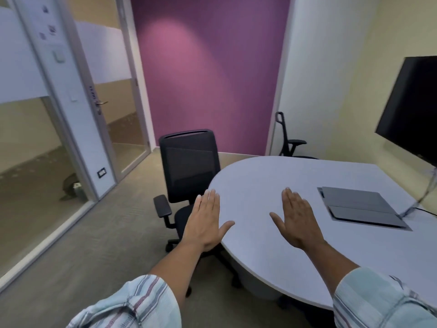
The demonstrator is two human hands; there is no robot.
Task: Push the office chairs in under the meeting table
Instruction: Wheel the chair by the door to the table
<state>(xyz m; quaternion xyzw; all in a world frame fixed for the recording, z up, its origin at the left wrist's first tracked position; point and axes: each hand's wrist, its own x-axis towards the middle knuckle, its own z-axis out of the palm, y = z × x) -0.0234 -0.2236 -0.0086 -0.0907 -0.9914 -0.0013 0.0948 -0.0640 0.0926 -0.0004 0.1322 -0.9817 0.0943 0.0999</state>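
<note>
A black mesh-backed office chair (189, 166) stands at the rounded left end of the white meeting table (272, 185), its seat partly under the tabletop edge, its back facing me. A second black chair (289, 140) sits at the table's far side, mostly hidden behind the tabletop. My left hand (204, 223) is held flat, palm down, fingers together, over the table's left edge and in front of the near chair's seat. My right hand (299, 221) is flat and empty above the tabletop. Neither hand holds anything.
A grey flip-lid cable box (361, 207) is set into the tabletop at right, with a cable running off it. A black wall screen (411, 105) hangs at right. A glass partition and door (113, 110) line the left. Carpet floor (99, 233) lies left of the chair.
</note>
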